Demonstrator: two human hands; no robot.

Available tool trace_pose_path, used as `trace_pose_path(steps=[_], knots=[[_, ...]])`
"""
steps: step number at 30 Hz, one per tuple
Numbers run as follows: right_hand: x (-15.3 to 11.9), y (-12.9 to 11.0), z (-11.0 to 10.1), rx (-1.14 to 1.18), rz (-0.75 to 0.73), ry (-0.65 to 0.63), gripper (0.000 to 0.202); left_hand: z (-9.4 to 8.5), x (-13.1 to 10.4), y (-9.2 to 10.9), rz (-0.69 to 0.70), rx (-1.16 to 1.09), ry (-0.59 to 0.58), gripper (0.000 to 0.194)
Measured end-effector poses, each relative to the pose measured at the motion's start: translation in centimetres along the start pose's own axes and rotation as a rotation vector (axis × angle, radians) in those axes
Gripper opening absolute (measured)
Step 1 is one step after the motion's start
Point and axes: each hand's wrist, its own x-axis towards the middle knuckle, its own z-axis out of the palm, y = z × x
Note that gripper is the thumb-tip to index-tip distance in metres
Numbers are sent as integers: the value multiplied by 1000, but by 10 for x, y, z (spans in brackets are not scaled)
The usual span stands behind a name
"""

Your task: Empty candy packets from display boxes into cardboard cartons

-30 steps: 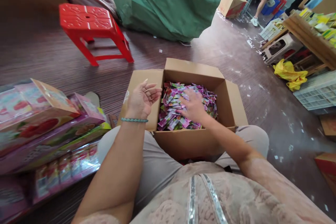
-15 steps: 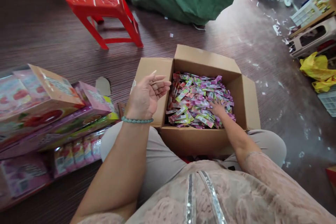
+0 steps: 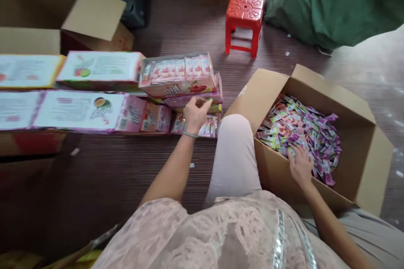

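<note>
A cardboard box (image 3: 362,164) between my knees holds a heap of small purple, green and pink sachets (image 3: 303,128). My right hand (image 3: 301,167) rests on the near side of that heap, fingers spread, gripping nothing that I can see. My left hand (image 3: 195,114), a beaded bracelet at its wrist, hovers at the front of a stack of printed display cartons. Its fingers are loosely bent and apart, with nothing visible in them. Just beyond it lies the top carton (image 3: 176,89), its open side showing wrapped packs (image 3: 179,68). More packs (image 3: 210,126) sit below, partly hidden by the hand.
Several closed cartons (image 3: 78,109) continue the row to the left. Behind them stands a large open cardboard box (image 3: 97,12). A red plastic stool (image 3: 245,10) is on the floor ahead, beside a big green sack (image 3: 331,8). My knee (image 3: 236,147) lies between the cartons and the sachet box.
The view has swung left, bringing the carton row to the middle. My left hand has moved from beside the sachet box to the cartons. My right hand stays on the sachets.
</note>
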Motion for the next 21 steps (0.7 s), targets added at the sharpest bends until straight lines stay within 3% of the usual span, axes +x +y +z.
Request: trace_pose_path(steps=[3, 5, 7, 12, 21], knots=[[-12, -15, 7, -49, -111, 113, 54, -19, -3, -67, 151, 667, -413, 65], [-9, -15, 9, -85, -119, 131, 55, -23, -2, -93, 275, 956, -660, 96], [-4, -13, 8, -103, -139, 119, 56, -23, 1, -107, 346, 1097, -807, 112], [-1, -15, 2, -146, -120, 74, 59, -23, 7, -119, 420, 1079, -895, 118], [-3, -18, 1, -239, -104, 45, 64, -35, 18, -139, 399, 999, -839, 132]])
